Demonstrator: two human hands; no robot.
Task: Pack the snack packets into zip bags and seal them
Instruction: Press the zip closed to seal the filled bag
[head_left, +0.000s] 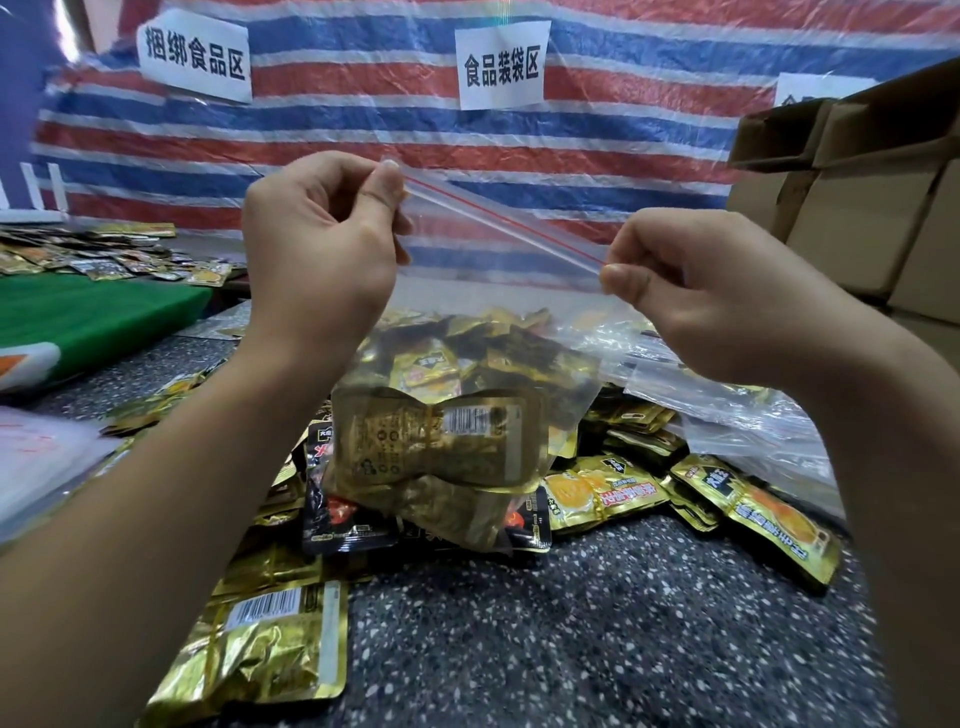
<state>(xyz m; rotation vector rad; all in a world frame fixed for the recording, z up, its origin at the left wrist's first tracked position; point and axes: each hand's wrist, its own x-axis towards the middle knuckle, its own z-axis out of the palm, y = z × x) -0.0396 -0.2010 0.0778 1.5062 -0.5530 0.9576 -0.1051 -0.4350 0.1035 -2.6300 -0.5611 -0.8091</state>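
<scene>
A clear zip bag with a red seal line hangs in the air in front of me. My left hand pinches the left end of its zip strip. My right hand pinches the right end, lower down, so the strip slants. Gold snack packets sit in the bottom of the bag. Below and behind the bag lies a heap of loose gold and black snack packets on the speckled floor.
More empty clear bags lie to the right of the heap. Cardboard boxes stand at the right. A green mat with more packets behind it lies at the left. A striped tarp with paper signs hangs at the back.
</scene>
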